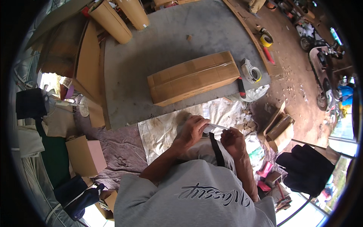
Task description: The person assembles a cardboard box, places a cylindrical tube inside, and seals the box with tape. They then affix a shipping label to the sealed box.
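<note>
My left hand point(192, 130) is in front of my waist, just beyond the near edge of the table. Its fingertips pinch one end of a thin whitish strip point(217, 125), which looks like tape or plastic film. My right hand point(234, 142) holds the other end, and the strip stretches between the two. On the grey tabletop point(127, 76) ahead lies a long closed cardboard box point(194, 78), taped along its top. A tape dispenser point(251, 71) stands to the right of the box. Beside the box's right end is a red-and-black handled tool point(241, 87), its far part hidden.
Tall cardboard rolls point(112, 21) stand at the table's back left. A yellow tape roll point(266, 40) and a red-handled tool point(268, 55) lie along the right edge. An open carton point(278, 127) sits right, another box point(86, 156) left. A scooter point(319, 73) is parked far right.
</note>
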`<state>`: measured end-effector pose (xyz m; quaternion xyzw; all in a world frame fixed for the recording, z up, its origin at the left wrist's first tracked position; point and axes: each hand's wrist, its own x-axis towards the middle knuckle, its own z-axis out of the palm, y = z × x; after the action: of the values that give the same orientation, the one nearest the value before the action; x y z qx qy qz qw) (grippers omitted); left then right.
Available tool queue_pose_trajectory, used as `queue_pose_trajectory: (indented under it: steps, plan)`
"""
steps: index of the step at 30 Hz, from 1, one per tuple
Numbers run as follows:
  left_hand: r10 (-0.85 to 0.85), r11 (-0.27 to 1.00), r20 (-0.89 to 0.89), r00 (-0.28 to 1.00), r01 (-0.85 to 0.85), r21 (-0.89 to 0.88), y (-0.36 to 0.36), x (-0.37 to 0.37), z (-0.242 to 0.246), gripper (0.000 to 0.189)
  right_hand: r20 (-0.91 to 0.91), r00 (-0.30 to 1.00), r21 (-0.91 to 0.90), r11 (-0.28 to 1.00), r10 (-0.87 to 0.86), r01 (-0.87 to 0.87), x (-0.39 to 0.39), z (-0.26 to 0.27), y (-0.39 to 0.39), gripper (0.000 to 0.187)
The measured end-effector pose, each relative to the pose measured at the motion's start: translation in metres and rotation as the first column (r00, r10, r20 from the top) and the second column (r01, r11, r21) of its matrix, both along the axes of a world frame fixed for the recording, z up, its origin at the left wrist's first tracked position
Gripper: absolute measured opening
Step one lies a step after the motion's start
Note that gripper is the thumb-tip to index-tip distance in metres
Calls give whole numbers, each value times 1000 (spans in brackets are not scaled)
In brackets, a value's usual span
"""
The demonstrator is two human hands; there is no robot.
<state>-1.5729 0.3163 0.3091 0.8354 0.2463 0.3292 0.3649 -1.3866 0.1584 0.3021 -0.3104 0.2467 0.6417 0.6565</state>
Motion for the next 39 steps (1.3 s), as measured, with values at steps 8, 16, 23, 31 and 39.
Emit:
queue_pose_trajectory:
  steps: [8,16,23,31,39]
  plan:
    - [-117,985,-117,986,101,-137,85,-41,-10,20,518,845,-62,991,132,-117,-36,-44,47,36]
    - [-132,951,-189,973,71,-301,173,-56,-2,15,830,434,-249,929,350,-273,-55,-6,163,46]
    - [-91,967,-229,969,31,-252,210,-48,-10,13,915,61,-382,904,400,-192,-50,-15,228,23]
    - [-23,989,-343,939,-29,-146,225,-34,-11,16,882,-176,-460,878,436,-129,-34,-16,260,22]
    - [103,988,-429,897,-141,-58,211,-17,-24,21,789,-337,-555,831,513,-33,-27,-27,262,22]
